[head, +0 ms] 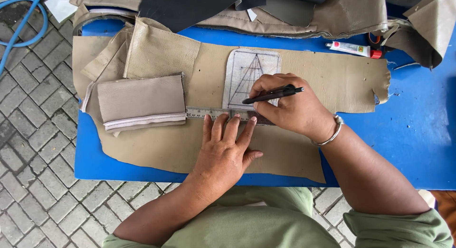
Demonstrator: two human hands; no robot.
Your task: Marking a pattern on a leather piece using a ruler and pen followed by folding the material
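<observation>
2 hands work at 1 blue table (418, 134), with 1 ruler, 1 pen, 1 template and 1 glue tube in sight. The left hand (223, 155) lies flat with its fingers (231, 129) spread and released, their tips pressing down on the metal ruler (213, 113), which runs sideways under them across a large sheet of tan leather (304, 82). The right hand (292, 108) has its fingers clenched around a black pen (273, 94), the tip pointing left of the knuckles and resting over the pale template (247, 72), a rounded rectangle marked with a drawn triangle and grid lines, lying just beyond the fingertips and touching the ruler's far edge. A silver bangle (330, 134) circles the right wrist. Left of the left fingers sits 1 folded tan piece with a white edge (141, 103). Well beyond the right hand lies 1 white glue tube with a red cap (354, 49).
</observation>
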